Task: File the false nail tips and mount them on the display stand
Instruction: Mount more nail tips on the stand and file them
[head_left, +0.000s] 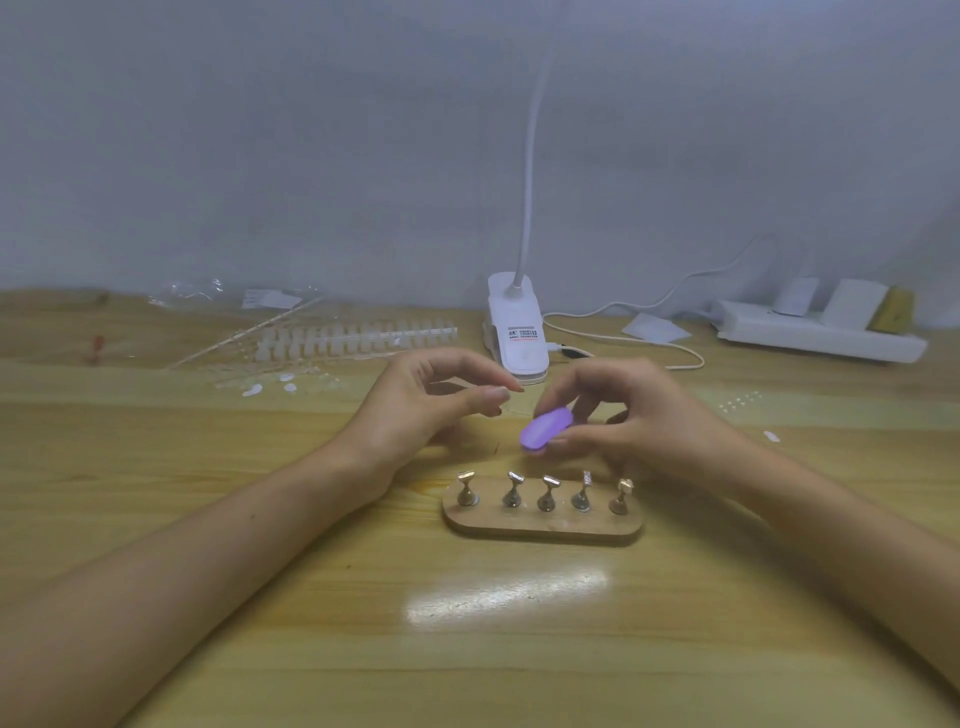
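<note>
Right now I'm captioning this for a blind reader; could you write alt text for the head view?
A person's right hand holds a purple oval nail file beside the left hand, whose thumb and forefinger nearly meet; whether they hold anything is unclear. Nearer the camera, a wooden display stand with five metal pegs sits on a wooden table.

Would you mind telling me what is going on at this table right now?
A person is working on false nails. The right hand holds a purple file. The left hand pinches thumb and forefinger together beside it, perhaps on a clear tip too small to see. The stand with five pegs sits nearer the person, and strips of nail tips lie farther back.
</note>
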